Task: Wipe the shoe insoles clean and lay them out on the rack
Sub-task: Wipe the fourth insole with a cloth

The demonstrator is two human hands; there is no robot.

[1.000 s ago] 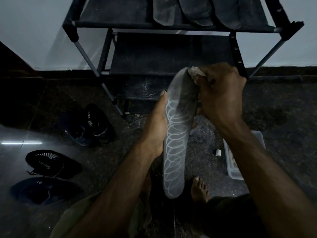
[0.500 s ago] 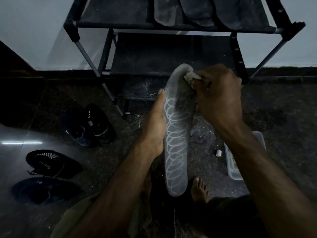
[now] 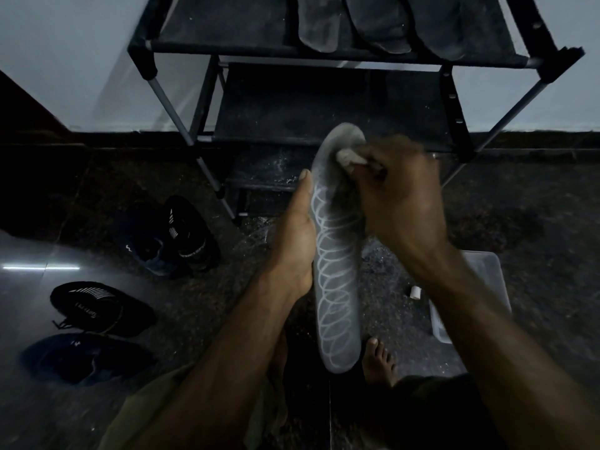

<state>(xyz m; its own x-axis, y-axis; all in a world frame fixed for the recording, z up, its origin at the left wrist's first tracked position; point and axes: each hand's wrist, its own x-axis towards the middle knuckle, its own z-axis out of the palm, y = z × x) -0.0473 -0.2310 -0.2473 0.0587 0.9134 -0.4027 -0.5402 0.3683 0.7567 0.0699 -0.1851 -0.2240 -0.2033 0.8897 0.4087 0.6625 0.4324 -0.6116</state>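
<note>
Right hand (image 3: pixel 402 203) fist-closed, pinching a small pale cloth wad (image 3: pixel 345 156) against the toe end of one grey insole (image 3: pixel 337 254); hand slightly motion-blurred. Left hand (image 3: pixel 297 241) wrapped around the insole's left edge at mid-length, thumb lying up along the rim, fingers hidden behind it. Insole held upright in the air in front of the rack (image 3: pixel 324 102), toe up, heel down near a bare foot (image 3: pixel 380 362). Its face is grey with a looping white line pattern down most of its length, plain and smudged at the toe. Three dark insoles (image 3: pixel 373 24) lie side by side on the rack's top shelf; shelf below bare. Four dark shoes (image 3: pixel 181 235) on the floor at left, two pairs. One clear plastic tub (image 3: pixel 493 284) at right, one small white object (image 3: pixel 415 292) beside it.
</note>
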